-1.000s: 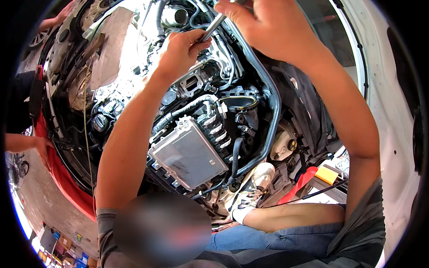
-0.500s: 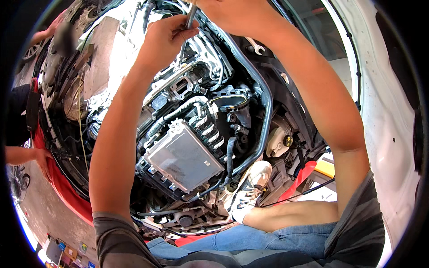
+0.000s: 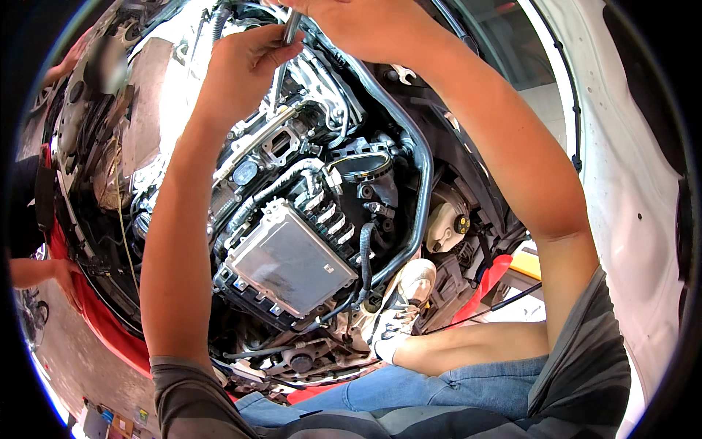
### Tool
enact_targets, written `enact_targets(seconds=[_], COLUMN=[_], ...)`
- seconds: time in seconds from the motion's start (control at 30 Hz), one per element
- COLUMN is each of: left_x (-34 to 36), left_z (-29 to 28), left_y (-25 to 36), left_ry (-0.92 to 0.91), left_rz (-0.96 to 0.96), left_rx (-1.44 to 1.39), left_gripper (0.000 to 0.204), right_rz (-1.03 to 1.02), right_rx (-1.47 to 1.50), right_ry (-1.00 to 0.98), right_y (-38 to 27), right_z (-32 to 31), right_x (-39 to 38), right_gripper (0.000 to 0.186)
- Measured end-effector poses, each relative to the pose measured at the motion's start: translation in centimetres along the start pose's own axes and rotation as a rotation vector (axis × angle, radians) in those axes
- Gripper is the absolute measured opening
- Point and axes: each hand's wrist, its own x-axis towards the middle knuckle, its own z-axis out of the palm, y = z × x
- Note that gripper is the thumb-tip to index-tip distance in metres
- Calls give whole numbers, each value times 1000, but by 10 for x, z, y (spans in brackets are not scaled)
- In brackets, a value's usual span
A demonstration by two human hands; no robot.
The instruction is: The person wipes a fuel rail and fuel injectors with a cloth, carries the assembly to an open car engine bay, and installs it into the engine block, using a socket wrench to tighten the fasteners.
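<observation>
My left hand (image 3: pixel 247 67) is closed round a shiny metal rod (image 3: pixel 291 29), with the thumb and fingertips pressed on its upper part. The rod slants down below the hand into the engine (image 3: pixel 281 146); its lower end is hard to make out among the pipes. At the top edge of the picture, my right hand (image 3: pixel 333 20) is closed at the rod's upper end. Part of that hand is cut off by the edge, and any handle there is hidden. Below the hands lie an open metal port and a grey flat box (image 3: pixel 296 260) bolted on the engine.
My shoe (image 3: pixel 406 296) rests in the engine bay beside a cream fluid reservoir (image 3: pixel 442 227). A thick black hose (image 3: pixel 422 175) curves along the right. An open-ended wrench (image 3: pixel 403 74) lies near the firewall. At the left, another person's hand (image 3: pixel 67 282) rests by a red cover (image 3: pixel 110 329).
The whole view has shifted slightly, so the engine and both hands sit a little farther left. Both hands keep their hold on the metal rod.
</observation>
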Motion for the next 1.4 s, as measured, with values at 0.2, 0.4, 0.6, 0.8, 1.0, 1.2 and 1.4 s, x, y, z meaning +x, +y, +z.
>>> enact_targets(seconds=[0.2, 0.4, 0.6, 0.8, 1.0, 1.2, 1.4], left_x=[3, 4, 1, 2, 1, 0, -6], left_z=[7, -5, 4, 0, -1, 3, -4], left_y=[21, 21, 23, 21, 23, 13, 13], left_ry=[44, -30, 87, 44, -19, 103, -104], left_rz=[-10, -67, -71, -66, 67, -19, -158], left_rx=[80, 20, 15, 68, 38, 28, -182], left_gripper=[32, 24, 19, 18, 16, 17, 30], right_rz=[-179, -81, -150, -422, -66, -188, -215], right_rx=[-149, 196, -81, 7, 104, -121, 123], right_ry=[-185, -212, -270, -60, -281, -166, -150], right_y=[37, 20, 26, 57, 33, 45, 52], right_z=[-8, -4, -14, 14, -6, -5, 6], right_x=[11, 12, 9, 8, 6, 11, 5], right_gripper=[22, 20, 19, 26, 20, 16, 19])
